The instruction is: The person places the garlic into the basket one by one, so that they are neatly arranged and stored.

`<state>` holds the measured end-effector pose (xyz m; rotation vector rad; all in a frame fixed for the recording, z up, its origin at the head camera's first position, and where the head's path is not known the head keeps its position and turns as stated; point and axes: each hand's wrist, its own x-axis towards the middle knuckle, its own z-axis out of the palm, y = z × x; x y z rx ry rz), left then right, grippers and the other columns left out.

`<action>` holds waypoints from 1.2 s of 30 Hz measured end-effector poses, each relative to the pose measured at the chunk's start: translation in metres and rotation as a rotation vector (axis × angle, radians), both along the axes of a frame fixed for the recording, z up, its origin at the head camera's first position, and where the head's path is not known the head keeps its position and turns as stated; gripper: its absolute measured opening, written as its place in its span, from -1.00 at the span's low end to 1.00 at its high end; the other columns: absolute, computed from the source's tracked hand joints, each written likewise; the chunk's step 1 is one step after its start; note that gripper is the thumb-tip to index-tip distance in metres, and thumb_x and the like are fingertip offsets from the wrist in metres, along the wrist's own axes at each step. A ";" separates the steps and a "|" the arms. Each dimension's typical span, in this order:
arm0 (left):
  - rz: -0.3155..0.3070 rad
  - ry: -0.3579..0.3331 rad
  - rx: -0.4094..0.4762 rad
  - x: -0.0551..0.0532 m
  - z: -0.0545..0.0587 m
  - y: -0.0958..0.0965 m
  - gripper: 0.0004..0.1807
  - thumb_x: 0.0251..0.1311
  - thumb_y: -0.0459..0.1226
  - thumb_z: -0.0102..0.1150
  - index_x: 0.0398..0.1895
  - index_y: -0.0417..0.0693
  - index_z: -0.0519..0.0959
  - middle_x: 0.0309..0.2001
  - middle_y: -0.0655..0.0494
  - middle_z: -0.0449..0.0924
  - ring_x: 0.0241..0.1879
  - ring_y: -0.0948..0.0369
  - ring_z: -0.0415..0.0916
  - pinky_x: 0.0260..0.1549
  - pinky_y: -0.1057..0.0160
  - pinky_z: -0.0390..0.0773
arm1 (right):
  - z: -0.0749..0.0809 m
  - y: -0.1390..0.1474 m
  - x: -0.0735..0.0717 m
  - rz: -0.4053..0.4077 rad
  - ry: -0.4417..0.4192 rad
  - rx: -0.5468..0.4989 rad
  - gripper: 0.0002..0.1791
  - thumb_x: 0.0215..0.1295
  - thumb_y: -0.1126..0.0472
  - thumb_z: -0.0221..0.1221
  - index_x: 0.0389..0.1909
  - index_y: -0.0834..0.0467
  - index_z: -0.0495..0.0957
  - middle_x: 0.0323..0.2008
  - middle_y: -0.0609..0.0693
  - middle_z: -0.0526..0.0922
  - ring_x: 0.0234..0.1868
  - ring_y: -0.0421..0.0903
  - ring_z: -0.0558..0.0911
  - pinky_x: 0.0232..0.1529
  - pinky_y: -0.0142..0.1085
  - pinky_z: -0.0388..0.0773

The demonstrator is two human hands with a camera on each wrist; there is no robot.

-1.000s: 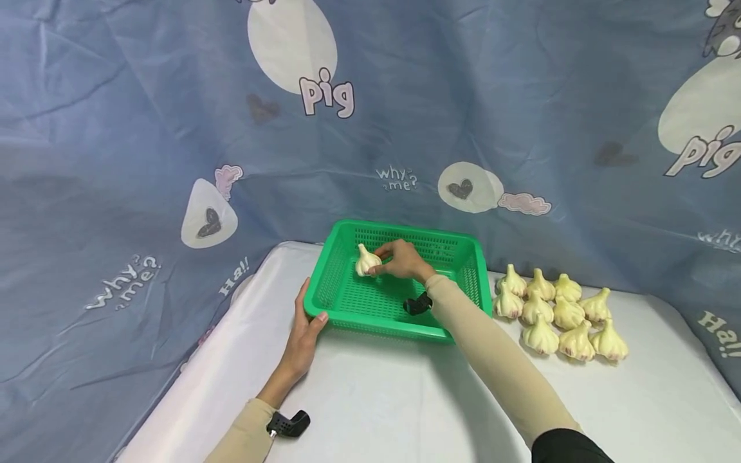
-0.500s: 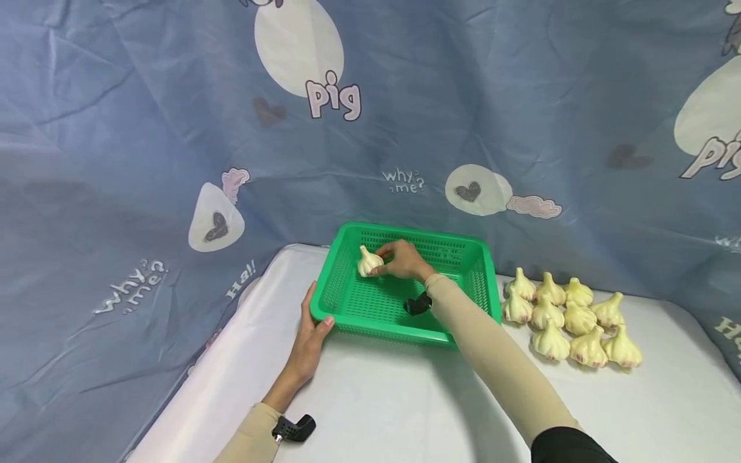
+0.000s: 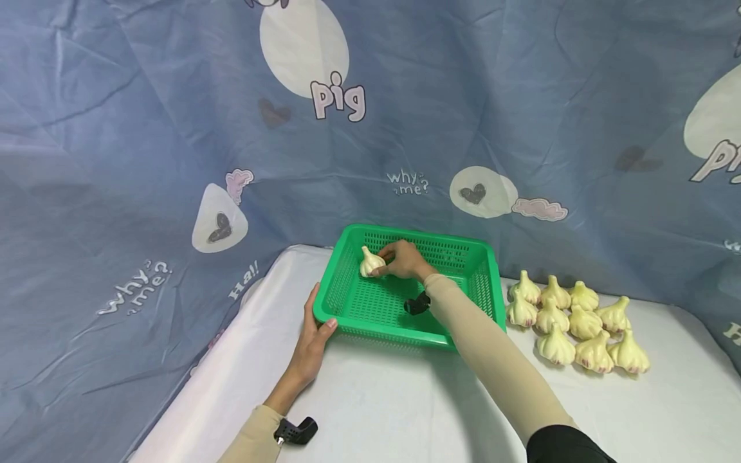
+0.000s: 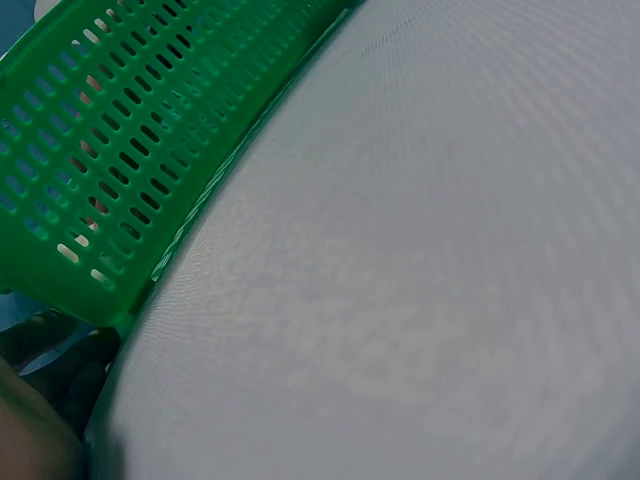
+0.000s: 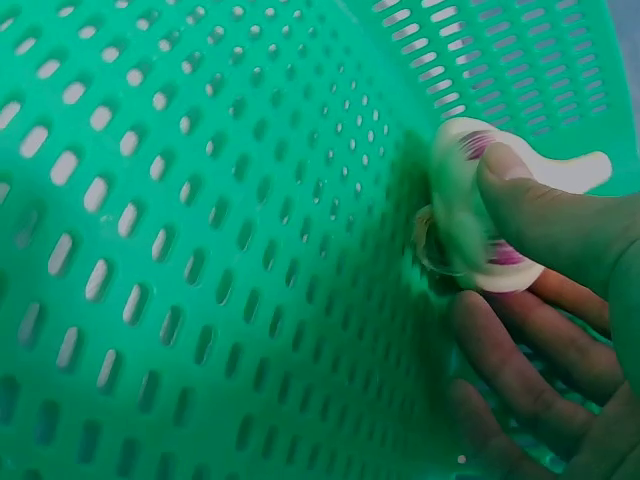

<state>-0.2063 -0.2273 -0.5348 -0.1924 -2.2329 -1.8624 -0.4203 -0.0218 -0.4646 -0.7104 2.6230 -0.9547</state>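
Note:
In the head view, a green plastic basket (image 3: 393, 333) with slotted walls stands on a white-covered table. My left hand (image 3: 309, 350) grips its front left corner, thumb at the front rim and fingers along the left side. My right hand (image 3: 404, 260) reaches inside and pinches a garlic bulb (image 3: 370, 262) near the back left of the basket. The right wrist view shows thumb and fingers on the garlic bulb (image 5: 465, 215), its stem pointing right, close to the basket's perforated floor. In the left wrist view, the fingers (image 4: 75, 365) lie dark and partly hidden at the basket corner.
Several garlic bulbs (image 3: 585, 321) stand grouped in rows on the table, right of the basket. A blue printed cloth (image 3: 405, 77) hangs behind and to the left. White cover (image 3: 393, 405) lies in front of the basket.
The head view has shifted, so the basket, the grouped bulbs and the cloth appear slightly further right and lower. Both hands keep their holds on the basket and the garlic bulb.

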 end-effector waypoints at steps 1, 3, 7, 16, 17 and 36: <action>0.000 -0.003 0.002 0.000 0.000 0.000 -0.13 0.56 -0.11 -0.10 0.76 0.37 -0.30 0.76 0.00 -0.31 0.73 -0.11 -0.30 0.61 -0.36 -0.24 | 0.000 -0.001 0.000 -0.002 0.002 0.004 -0.43 0.24 -0.01 0.54 0.20 0.15 0.70 0.15 0.11 0.76 0.17 0.09 0.71 0.19 0.00 0.68; -0.002 -0.006 0.004 0.000 0.001 0.000 -0.13 0.56 -0.11 -0.10 0.76 0.38 -0.30 0.76 0.00 -0.32 0.73 -0.11 -0.30 0.61 -0.36 -0.25 | 0.000 -0.002 -0.001 -0.003 0.011 0.014 -0.43 0.23 -0.01 0.54 0.20 0.15 0.71 0.13 0.10 0.78 0.17 0.09 0.71 0.32 0.03 0.60; -0.005 -0.010 0.009 0.001 0.001 0.001 -0.12 0.56 -0.12 -0.11 0.77 0.23 -0.31 0.76 -0.01 -0.32 0.73 -0.12 -0.29 0.61 -0.36 -0.24 | 0.000 -0.003 0.000 0.006 0.033 0.036 -0.43 0.23 -0.04 0.54 0.20 0.14 0.71 0.10 0.08 0.79 0.15 0.08 0.72 0.45 0.06 0.48; -0.009 -0.012 0.013 0.002 0.000 0.000 -0.13 0.56 -0.10 -0.11 0.77 0.29 -0.30 0.76 0.00 -0.32 0.73 -0.12 -0.29 0.61 -0.36 -0.23 | -0.002 -0.008 0.001 0.027 0.099 0.125 -0.37 0.29 -0.17 0.47 0.27 0.08 0.66 0.09 0.05 0.79 0.08 0.02 0.75 0.14 0.02 0.68; -0.011 -0.013 0.017 0.002 0.001 0.000 -0.13 0.56 -0.10 -0.11 0.76 0.34 -0.30 0.76 0.01 -0.32 0.73 -0.11 -0.28 0.61 -0.35 -0.22 | -0.003 -0.009 0.002 0.025 0.105 0.136 -0.36 0.30 -0.19 0.46 0.28 0.07 0.66 0.08 0.05 0.79 0.06 0.02 0.75 0.12 0.01 0.68; -0.009 0.001 0.014 0.000 0.000 -0.001 -0.11 0.55 -0.11 -0.10 0.77 0.20 -0.31 0.76 -0.01 -0.32 0.73 -0.12 -0.27 0.60 -0.37 -0.22 | -0.003 -0.013 0.001 0.034 0.178 0.212 -0.33 0.31 -0.29 0.41 0.27 0.04 0.61 -0.04 0.00 0.79 -0.15 -0.04 0.73 -0.09 -0.06 0.68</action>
